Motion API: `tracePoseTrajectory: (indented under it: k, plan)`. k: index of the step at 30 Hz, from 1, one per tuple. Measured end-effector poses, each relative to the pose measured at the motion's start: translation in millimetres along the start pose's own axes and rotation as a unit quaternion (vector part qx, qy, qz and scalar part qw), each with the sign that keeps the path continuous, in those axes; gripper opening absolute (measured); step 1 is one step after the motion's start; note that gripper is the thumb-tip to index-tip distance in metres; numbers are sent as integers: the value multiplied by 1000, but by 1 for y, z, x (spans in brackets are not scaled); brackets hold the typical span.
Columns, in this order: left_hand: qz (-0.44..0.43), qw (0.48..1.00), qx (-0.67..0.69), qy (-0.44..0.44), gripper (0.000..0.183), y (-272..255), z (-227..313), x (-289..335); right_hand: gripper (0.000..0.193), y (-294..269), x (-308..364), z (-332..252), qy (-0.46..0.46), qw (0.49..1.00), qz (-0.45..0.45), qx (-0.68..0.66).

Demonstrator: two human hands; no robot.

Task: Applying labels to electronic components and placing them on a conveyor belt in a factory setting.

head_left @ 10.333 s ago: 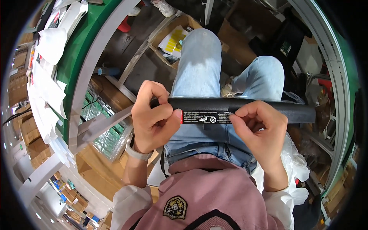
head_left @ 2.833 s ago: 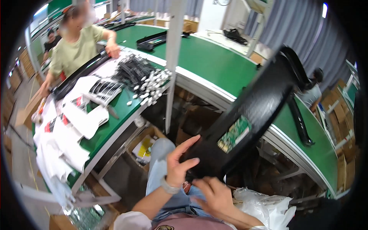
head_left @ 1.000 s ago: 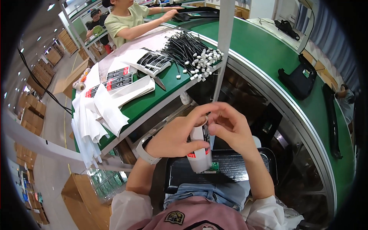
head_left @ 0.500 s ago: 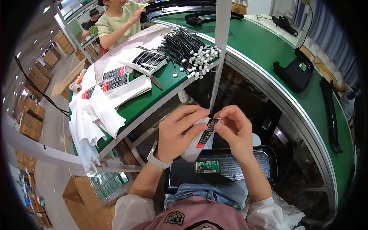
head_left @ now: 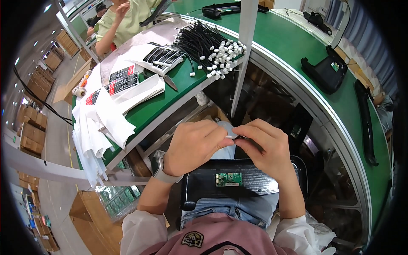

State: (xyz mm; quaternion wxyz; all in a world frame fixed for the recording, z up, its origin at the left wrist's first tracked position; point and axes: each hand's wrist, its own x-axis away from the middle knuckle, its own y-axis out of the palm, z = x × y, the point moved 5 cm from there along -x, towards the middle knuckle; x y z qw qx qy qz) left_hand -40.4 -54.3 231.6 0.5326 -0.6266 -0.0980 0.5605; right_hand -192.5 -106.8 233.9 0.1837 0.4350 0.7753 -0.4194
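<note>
My left hand [head_left: 195, 142], with a grey watch on its wrist, and my right hand [head_left: 265, 146] meet fingertip to fingertip above my lap. Pinched between them is a label [head_left: 230, 137], now turned nearly edge-on, so only a thin pale edge shows. Most of it is hidden by my fingers. Below the hands a black plastic housing [head_left: 199, 193] rests across my thighs. On it lies a small green circuit board [head_left: 228, 179] with white connectors, touched by neither hand.
Label sheets [head_left: 123, 83], white backing paper [head_left: 111, 119], scissors [head_left: 171, 83] and a heap of black cables [head_left: 199, 42] with white plugs cover the left bench. A metal post [head_left: 244, 55] rises ahead. Black housings [head_left: 327, 72] sit on the right-hand green bench [head_left: 293, 46]. A co-worker [head_left: 138, 12] works opposite.
The label has tipped from facing me to nearly edge-on, and its printed face is out of sight. My left hand has rolled over it. The co-worker opposite has raised a hand.
</note>
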Motion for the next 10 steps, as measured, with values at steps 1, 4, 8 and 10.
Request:
tracePoseTrajectory:
  k: [1,4,8,10]
  plan:
    - [-15,1000,-13,4,26,1,0,0,22,0,1,0,-1,1000,2,12]
    - [-6,1000,6,23,27,-2,1,-2,21,-1,3,1,1,1000,1,28]
    - [-1,1000,21,9,27,-1,-3,1,20,-1,3,-6,-70,990,45,114]
    - [-65,992,78,-74,19,6,-14,4,20,1,2,-12,-119,977,84,157]
